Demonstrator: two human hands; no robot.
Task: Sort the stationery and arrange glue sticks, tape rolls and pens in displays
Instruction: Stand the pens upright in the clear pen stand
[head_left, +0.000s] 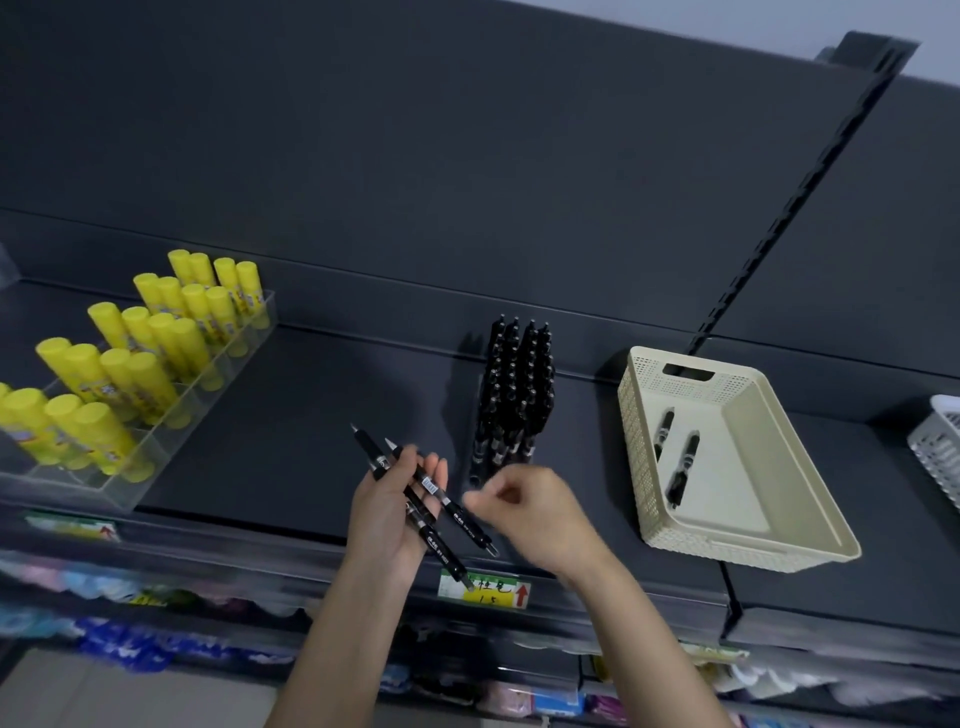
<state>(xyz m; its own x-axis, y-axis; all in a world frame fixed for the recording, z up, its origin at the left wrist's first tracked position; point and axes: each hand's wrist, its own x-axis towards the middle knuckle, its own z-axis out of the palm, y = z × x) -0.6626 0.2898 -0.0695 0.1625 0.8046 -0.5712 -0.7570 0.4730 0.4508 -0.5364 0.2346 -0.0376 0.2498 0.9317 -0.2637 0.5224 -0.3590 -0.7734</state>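
Shelf (311, 410): glue tray (120, 488), pen rack (475, 477), beige basket (638, 441), white basket (941, 457).

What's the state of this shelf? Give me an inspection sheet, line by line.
Surface: dark shelf against a dark back panel.
Job's things: glue sticks upright in clear tray; pen display packed; two pens lying in beige basket.
Clutter: white basket at right edge.
Hands: left hand holds loose pens; right hand blurred beside them, grip unclear.
Cables: nothing seen.
Surroundings: price label on shelf edge; blurred packaged goods below.

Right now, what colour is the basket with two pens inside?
The basket is cream, clearest in the head view.
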